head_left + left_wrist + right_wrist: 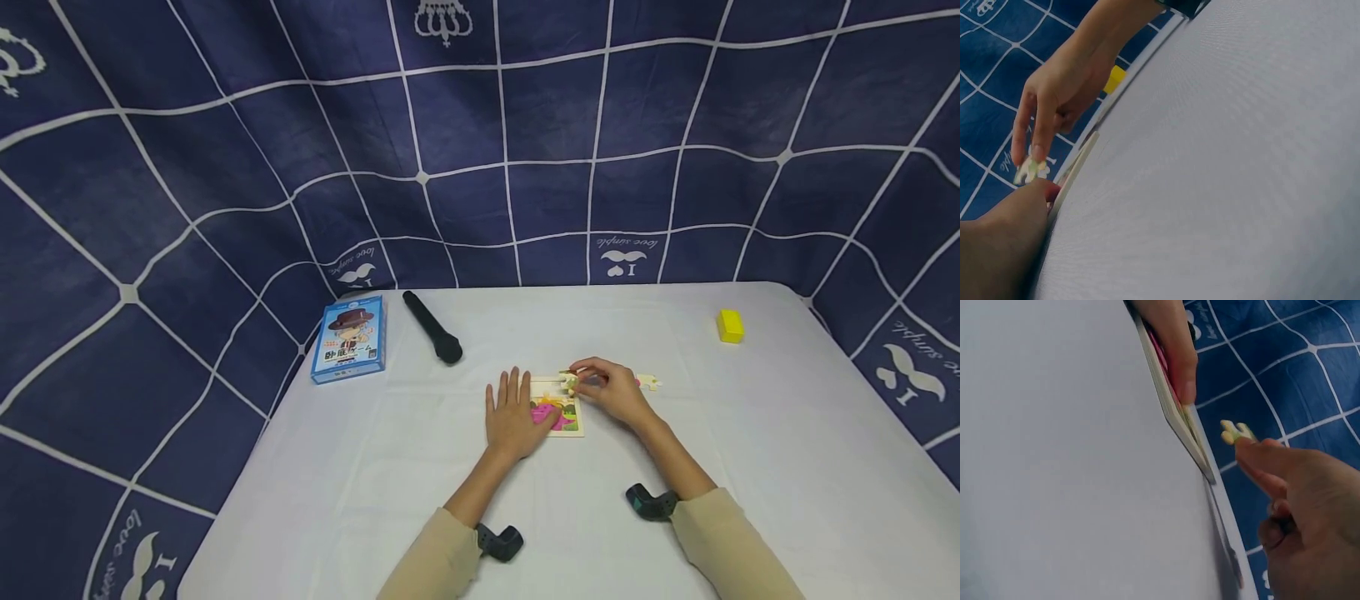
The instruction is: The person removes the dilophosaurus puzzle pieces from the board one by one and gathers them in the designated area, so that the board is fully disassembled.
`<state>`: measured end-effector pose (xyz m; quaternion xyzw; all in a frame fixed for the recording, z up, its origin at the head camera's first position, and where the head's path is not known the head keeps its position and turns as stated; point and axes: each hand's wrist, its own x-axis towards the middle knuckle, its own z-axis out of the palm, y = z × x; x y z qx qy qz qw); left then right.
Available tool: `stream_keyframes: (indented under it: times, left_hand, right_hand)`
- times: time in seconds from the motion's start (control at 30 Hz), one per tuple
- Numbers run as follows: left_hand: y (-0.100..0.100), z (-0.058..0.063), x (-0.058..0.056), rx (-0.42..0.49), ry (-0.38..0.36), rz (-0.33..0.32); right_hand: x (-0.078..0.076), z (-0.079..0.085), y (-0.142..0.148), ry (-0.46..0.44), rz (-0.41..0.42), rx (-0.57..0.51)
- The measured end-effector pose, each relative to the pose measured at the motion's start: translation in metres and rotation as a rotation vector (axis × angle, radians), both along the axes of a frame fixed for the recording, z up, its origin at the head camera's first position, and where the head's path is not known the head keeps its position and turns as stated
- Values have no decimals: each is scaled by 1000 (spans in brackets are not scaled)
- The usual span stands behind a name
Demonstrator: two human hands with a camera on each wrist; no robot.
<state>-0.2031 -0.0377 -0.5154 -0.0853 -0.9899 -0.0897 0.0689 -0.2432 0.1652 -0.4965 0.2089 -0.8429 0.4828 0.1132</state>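
A small square jigsaw puzzle in a pale frame (567, 432) lies on the white table, with pink and green pieces in its lower part. Across its left side rests my left hand (514, 422), fingers straight and spread, thumb over the pink pieces. My right hand (617, 393) pinches a puzzle piece (568, 382) between thumb and fingers over the frame's upper right corner. In the right wrist view this pale piece (1235, 432) is held up above the frame (1180, 428). Another puzzle piece (648, 382) lies just right of the frame, partly behind my right hand.
A blue box (349, 339) with a cartoon figure stands at the table's back left. Beside it lies a black microphone (432, 327). A yellow block (730, 326) sits at the back right. Dark blue checked cloth (480, 200) hangs behind the white table (337, 483).
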Motion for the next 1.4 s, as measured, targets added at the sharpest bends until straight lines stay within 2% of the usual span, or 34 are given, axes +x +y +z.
stream_keyframes:
  times: [0.2, 0.33, 0.5, 0.77, 1.0, 1.13, 1.4]
  left_hand:
    - [0, -1, -1, -4, 5, 3]
    - [0, -1, 0, 9, 17, -4]
    - [1, 0, 2, 27, 30, -10]
    - [0, 0, 2, 36, 39, -16]
    - [0, 1, 3, 50, 51, -25]
    - [0, 1, 3, 63, 57, -28]
    - [-1, 0, 2, 64, 53, -31]
  right_hand:
    - [9, 13, 30, 29, -49, -16]
    - [16, 18, 60, 14, -124, -19]
    - [20, 21, 97, -55, -221, -18]
    - [25, 15, 141, -156, -326, 72]
    - [25, 7, 151, -202, -324, 167]
    - [23, 2, 150, -182, -329, 226]
    - [23, -3, 148, -152, -341, 277]
